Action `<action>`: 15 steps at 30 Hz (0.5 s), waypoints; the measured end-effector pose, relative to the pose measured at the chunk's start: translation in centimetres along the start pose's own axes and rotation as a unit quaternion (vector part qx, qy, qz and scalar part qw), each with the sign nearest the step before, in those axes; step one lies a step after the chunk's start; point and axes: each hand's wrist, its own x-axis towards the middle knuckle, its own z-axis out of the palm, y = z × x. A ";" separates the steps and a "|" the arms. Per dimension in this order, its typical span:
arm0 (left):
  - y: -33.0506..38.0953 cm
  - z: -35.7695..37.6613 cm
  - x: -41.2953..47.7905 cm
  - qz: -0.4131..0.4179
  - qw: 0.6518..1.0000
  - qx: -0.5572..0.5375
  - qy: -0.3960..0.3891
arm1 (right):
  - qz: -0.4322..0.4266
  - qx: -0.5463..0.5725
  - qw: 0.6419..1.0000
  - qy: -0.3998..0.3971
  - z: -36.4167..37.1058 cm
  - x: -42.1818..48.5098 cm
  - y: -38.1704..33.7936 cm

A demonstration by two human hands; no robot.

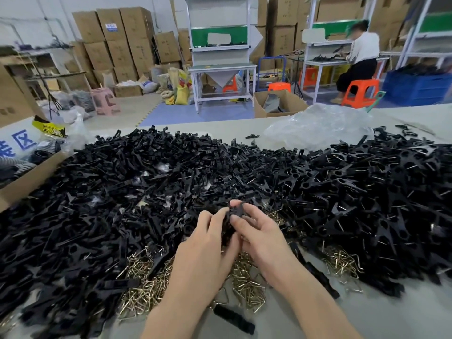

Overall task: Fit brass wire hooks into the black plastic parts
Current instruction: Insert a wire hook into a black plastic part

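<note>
One black part — between fingers

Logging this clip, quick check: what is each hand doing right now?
Left hand: fingers pinch the black plastic part.
Right hand: fingers pinch the same black plastic part.

Bright, even indoor light, soft shadows (edges bowed, slightly blurred).

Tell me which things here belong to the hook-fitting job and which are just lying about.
Job: black plastic part held by left hand and right hand; pile of black plastic parts; brass wire hooks.
Lying about: clear plastic bag; cardboard box; orange stool.
</note>
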 end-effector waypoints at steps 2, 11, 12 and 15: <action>0.0 0.0 -0.1 -0.004 1.000 -0.007 0.003 | 0.008 0.018 1.000 0.001 -0.1 0.0 0.0; 0.4 -0.1 -0.3 -0.010 0.997 -0.078 0.011 | 0.024 0.136 0.990 0.015 0.0 -0.3 -0.9; 0.4 -0.3 -0.2 -0.010 0.996 -0.082 0.013 | 0.023 0.152 0.988 0.020 -0.1 -0.3 -1.1; 0.3 -0.7 0.0 -0.034 0.995 -0.087 0.043 | 0.015 0.186 0.981 0.047 -0.5 -0.2 -1.4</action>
